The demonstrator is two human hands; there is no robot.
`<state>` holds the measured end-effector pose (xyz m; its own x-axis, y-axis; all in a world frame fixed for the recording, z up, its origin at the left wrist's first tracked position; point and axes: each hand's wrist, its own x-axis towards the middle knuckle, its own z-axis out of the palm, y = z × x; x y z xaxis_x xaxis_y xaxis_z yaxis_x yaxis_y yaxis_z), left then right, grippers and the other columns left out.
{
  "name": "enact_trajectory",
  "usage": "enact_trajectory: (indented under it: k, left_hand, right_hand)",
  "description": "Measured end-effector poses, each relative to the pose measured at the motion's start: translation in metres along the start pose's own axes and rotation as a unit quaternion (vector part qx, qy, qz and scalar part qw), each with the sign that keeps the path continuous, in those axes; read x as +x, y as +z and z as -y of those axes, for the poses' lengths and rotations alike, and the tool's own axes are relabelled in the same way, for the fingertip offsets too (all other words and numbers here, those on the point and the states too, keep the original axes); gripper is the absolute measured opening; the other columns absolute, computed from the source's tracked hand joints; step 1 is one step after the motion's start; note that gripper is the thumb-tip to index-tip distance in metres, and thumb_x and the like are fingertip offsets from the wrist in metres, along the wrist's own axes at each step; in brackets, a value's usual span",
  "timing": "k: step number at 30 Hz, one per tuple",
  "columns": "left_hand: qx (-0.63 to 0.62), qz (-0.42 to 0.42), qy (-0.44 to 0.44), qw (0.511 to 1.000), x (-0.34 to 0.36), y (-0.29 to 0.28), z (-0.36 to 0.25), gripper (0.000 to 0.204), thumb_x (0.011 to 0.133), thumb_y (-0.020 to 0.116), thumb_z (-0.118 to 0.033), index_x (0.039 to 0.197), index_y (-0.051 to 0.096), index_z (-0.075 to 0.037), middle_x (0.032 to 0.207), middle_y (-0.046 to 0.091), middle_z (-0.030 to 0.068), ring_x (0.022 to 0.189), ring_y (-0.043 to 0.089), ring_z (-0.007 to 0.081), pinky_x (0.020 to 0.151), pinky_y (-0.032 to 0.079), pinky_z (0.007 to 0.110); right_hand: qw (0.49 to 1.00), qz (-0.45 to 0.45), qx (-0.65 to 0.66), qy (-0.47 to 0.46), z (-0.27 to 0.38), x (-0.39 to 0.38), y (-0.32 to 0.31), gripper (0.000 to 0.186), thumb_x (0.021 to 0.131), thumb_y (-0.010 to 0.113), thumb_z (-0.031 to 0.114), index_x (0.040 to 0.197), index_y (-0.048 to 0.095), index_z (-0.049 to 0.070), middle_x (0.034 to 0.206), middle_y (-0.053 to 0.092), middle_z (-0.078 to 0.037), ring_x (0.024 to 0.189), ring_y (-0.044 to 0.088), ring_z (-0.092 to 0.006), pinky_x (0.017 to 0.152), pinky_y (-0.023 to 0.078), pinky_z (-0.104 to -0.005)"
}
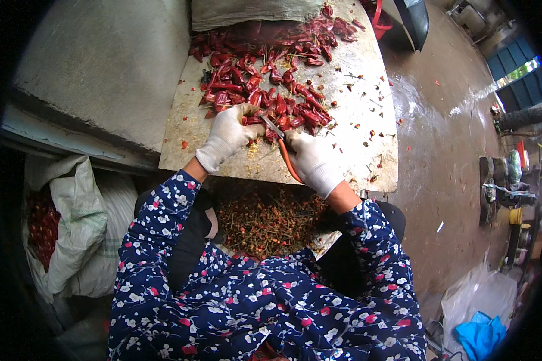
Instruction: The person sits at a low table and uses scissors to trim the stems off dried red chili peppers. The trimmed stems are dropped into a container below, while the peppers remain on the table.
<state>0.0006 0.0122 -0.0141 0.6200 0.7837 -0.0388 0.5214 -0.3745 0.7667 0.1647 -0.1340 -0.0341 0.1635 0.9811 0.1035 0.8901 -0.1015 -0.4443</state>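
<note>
A: Your right grip (312,157) is wrapped round the scissors (286,159), over the bench (358,159) near its front edge. Fingers curled in, no slack on the handle.

B: Your left grip (227,135) is nearly closed too, thumb against fingers, pinching a dried red chili (252,121) right by the blades. Can't tell how far apart the blades stand.

A: Any writing? Your sack (81,210), left of the bench, shows green stripes; marks beyond that are too small to read.

B: Materials, then. Your gloves are pale knit, snug at the wrist. Scissors: bright metal blades, orange handle loop.

A: Your chili pile (235,84) runs from mid-bench to its far end: glossy, wrinkled, tapered pods. Stem bits (373,133) are scattered on the bench's right side. The bench top is pale, flat and stained.

B: A woven bag (253,13) sits across the bench's far end, touching the pile. Under the bench's front edge, by your knees, is a heap of dry trimmings (271,222), thin and twiggy. The floor (442,138) right of the bench is brown, with glossy patches.
</note>
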Motion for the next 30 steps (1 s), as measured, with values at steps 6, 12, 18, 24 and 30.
enact_trajectory:
  k: [6, 12, 18, 24, 30]
  left_hand:
    - [-0.322, 0.011, -0.109, 0.940, -0.003, 0.000, -0.019, 0.035, 0.086, 0.078, -0.004, 0.117, 0.065, 0.005, 0.103, 0.072, 0.0081, 0.089, 0.068, 0.0120, 0.078, 0.057, 0.027]
    - [-0.248, 0.041, -0.053, 0.966, -0.044, 0.006, -0.040, 0.028, 0.085, 0.078, -0.004, 0.110, 0.067, 0.001, 0.097, 0.072, 0.0079, 0.080, 0.067, 0.0120, 0.071, 0.056, 0.025]
    - [-0.323, 0.046, -0.030, 0.945, -0.030, -0.022, 0.005, 0.039, 0.085, 0.078, -0.003, 0.122, 0.067, -0.004, 0.099, 0.072, 0.0077, 0.063, 0.059, 0.0091, 0.052, 0.053, 0.024]
    - [-0.070, -0.075, -0.084, 0.991, 0.030, -0.056, 0.068, 0.037, 0.084, 0.079, -0.019, 0.116, 0.068, -0.001, 0.090, 0.074, 0.0131, 0.069, 0.068, 0.0154, 0.059, 0.056, 0.033]
    - [0.234, -0.023, -0.035, 0.971, 0.033, -0.034, 0.092, 0.041, 0.076, 0.077, -0.021, 0.111, 0.069, -0.001, 0.098, 0.073, 0.0208, 0.093, 0.072, 0.0327, 0.081, 0.056, 0.041]
  right_hand:
    - [0.709, 0.134, 0.677, 0.145, 0.005, -0.010, 0.015, 0.029, 0.102, 0.057, 0.034, 0.105, 0.067, 0.006, 0.065, 0.051, 0.003, 0.052, 0.047, -0.0079, 0.048, 0.040, -0.0277]
    - [0.570, -0.163, 0.805, -0.001, -0.022, 0.027, -0.036, 0.026, 0.104, 0.053, 0.028, 0.111, 0.060, 0.004, 0.068, 0.048, 0.003, 0.053, 0.045, -0.0092, 0.052, 0.040, -0.0271]
    - [0.609, -0.137, 0.762, 0.175, -0.076, 0.019, -0.047, 0.028, 0.099, 0.063, 0.024, 0.117, 0.059, 0.003, 0.076, 0.056, -0.002, 0.063, 0.058, -0.0157, 0.063, 0.052, -0.0326]
    - [0.854, -0.060, 0.504, 0.114, -0.057, 0.002, -0.004, 0.034, 0.103, 0.059, 0.030, 0.121, 0.059, 0.001, 0.089, 0.061, -0.003, 0.081, 0.059, -0.0100, 0.073, 0.050, -0.0255]
    - [0.906, -0.056, 0.390, 0.157, -0.055, 0.013, -0.002, 0.035, 0.098, 0.063, 0.029, 0.116, 0.063, 0.000, 0.092, 0.070, -0.013, 0.082, 0.065, -0.0191, 0.077, 0.053, -0.0324]
